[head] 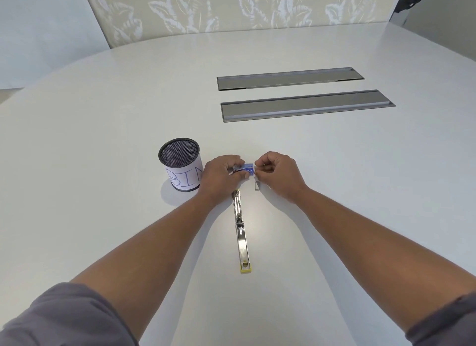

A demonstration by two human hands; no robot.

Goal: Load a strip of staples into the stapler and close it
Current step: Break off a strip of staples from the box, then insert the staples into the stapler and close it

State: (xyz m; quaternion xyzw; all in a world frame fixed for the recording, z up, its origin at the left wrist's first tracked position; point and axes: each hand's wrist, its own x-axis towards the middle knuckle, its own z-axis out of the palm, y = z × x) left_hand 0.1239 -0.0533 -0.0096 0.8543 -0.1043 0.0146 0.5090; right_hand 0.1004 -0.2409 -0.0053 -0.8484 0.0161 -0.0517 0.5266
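Note:
A metal stapler [241,232] lies opened flat on the white table, its yellow end nearest me and its far end under my left wrist. My left hand [221,174] holds a small blue staple box [246,170] just above the table beyond the stapler. My right hand [277,173] pinches the right end of that box with thumb and fingertips. A short silvery strip of staples [257,185] lies on the table under my right hand, to the right of the stapler's far end.
A black mesh cup [179,164] with a paper label reading BIN stands left of my left hand. Two long grey cable-tray lids [306,106] are set into the table farther back on the right. A patterned chair back stands beyond the table's far edge.

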